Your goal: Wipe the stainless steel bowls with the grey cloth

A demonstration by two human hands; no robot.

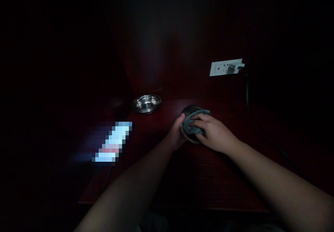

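My left hand [177,133] grips the side of a round metal bowl [191,109], its thumb at the rim. The bowl is tilted, with its opening turned up toward me. A grey-green cloth [192,123] lies over part of the bowl's inside. My right hand [214,132] presses this cloth into the bowl, with fingers bent over it. Beyond my hands and to the left, shiny metal bowls [147,102] sit stacked on the dark red table [208,176]; how many there are I cannot tell.
A lit phone [113,143], its screen blurred out, is at the table's left side with a cable [92,186] near it. On the back wall is a white socket [221,68] with a plugged-in adapter [235,66]. A dark cord [247,93] hangs at the right. Surroundings are very dark.
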